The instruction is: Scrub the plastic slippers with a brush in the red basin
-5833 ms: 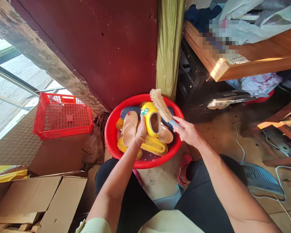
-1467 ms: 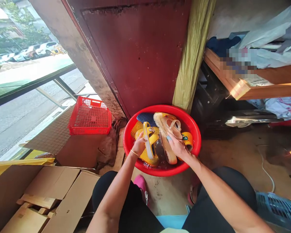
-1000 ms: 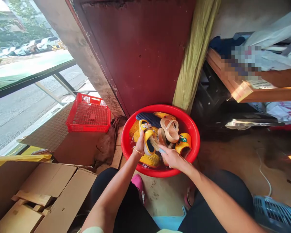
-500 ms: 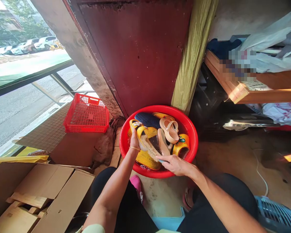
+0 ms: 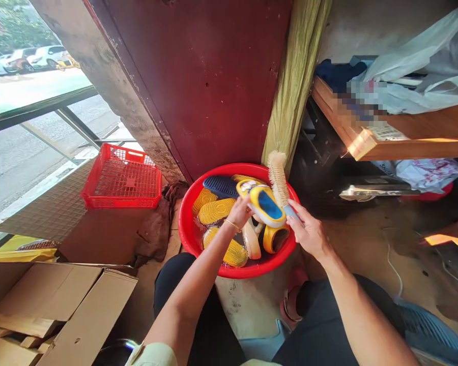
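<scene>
Gripping yellow clog (image 5: 262, 203) in left hand (image 5: 240, 211) — brush (image 5: 278, 179) in right hand (image 5: 307, 229)

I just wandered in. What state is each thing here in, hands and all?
Yellow clog: held up, blue inside showing
Brush: raised, bristled head up
Left hand: closed on the yellow clog
Right hand: closed on the brush handle
Navy shoe: sole up
Red tub: upright, shoes inside
Red crate: open at the top
Cardboard box: open
</scene>
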`<state>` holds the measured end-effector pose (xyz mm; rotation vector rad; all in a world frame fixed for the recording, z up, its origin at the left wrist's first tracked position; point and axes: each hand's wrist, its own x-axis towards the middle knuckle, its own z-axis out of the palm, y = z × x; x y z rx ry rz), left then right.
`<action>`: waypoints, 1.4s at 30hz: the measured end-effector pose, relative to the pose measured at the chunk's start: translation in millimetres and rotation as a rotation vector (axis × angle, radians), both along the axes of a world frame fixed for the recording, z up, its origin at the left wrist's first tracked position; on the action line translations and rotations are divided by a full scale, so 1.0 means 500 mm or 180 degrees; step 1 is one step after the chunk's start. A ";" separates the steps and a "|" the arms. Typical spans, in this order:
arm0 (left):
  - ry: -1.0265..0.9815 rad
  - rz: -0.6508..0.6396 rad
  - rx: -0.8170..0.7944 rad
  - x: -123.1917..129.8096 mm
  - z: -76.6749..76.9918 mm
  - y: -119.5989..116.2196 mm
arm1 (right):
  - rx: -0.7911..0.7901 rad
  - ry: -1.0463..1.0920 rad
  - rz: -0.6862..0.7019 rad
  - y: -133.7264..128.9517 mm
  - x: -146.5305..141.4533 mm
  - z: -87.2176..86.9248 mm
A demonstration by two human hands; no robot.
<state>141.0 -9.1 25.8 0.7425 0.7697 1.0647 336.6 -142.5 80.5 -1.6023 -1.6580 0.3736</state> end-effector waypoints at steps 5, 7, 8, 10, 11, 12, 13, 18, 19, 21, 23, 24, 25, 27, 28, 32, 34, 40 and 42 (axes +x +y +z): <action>0.0918 0.0330 0.0249 -0.028 -0.022 0.002 | -0.0759 -0.0847 -0.0082 0.024 -0.018 -0.045; 0.1681 0.0534 0.0569 -0.089 -0.019 0.016 | -0.1017 -0.0950 -0.0069 0.033 -0.022 -0.055; 0.2157 0.0384 0.0792 -0.125 -0.018 0.020 | -0.1072 -0.0945 -0.0047 0.037 -0.022 -0.058; 0.3176 -0.0278 0.1170 -0.198 -0.025 0.014 | -0.1110 -0.0883 0.0006 0.044 -0.018 -0.063; 0.3678 -0.0763 0.1264 -0.230 -0.034 0.003 | -0.1116 -0.0851 0.0025 0.047 -0.015 -0.063; 0.4107 -0.1151 0.1304 -0.257 -0.045 -0.011 | -0.1123 -0.0825 0.0044 0.049 -0.013 -0.063; 0.4440 -0.1451 0.1360 -0.279 -0.058 -0.028 | -0.1132 -0.0815 0.0052 0.051 -0.012 -0.061; 0.5162 -0.1793 0.1517 -0.320 -0.107 -0.082 | -0.1065 -0.1103 0.0015 0.046 -0.059 -0.029; 0.5203 -0.1771 0.1497 -0.320 -0.109 -0.082 | -0.1012 -0.1154 0.0154 0.042 -0.080 -0.023; 0.5188 -0.1687 0.1422 -0.314 -0.106 -0.076 | -0.0980 -0.1172 0.0603 0.031 -0.127 -0.020; 0.5147 -0.1537 0.1352 -0.306 -0.100 -0.067 | -0.1168 -0.1150 0.1074 0.017 -0.169 -0.034; 0.5142 -0.1480 0.1345 -0.302 -0.098 -0.063 | -0.1315 -0.1140 0.1232 0.011 -0.184 -0.046; 0.5159 -0.1450 0.1347 -0.298 -0.097 -0.060 | -0.1450 -0.1121 0.1341 0.006 -0.195 -0.059; 0.5250 -0.1411 0.1294 -0.292 -0.098 -0.056 | -0.1602 -0.1006 0.1417 0.004 -0.203 -0.083; 0.5317 -0.1372 0.1223 -0.290 -0.098 -0.055 | -0.1641 -0.0915 0.1403 0.006 -0.201 -0.092; 0.5468 -0.1330 0.1325 -0.292 -0.090 -0.053 | -0.2041 -0.0664 0.1418 0.029 -0.176 -0.094; 0.5440 -0.1356 0.1663 -0.292 -0.079 -0.055 | -0.2422 -0.0515 0.1536 0.041 -0.163 -0.082; 0.4867 -0.1084 0.2711 -0.303 -0.054 -0.061 | -0.3280 0.0024 0.1574 0.054 -0.121 -0.038; 0.4749 -0.0756 0.2772 -0.310 -0.055 -0.060 | -0.3286 0.0145 0.1613 0.051 -0.110 -0.026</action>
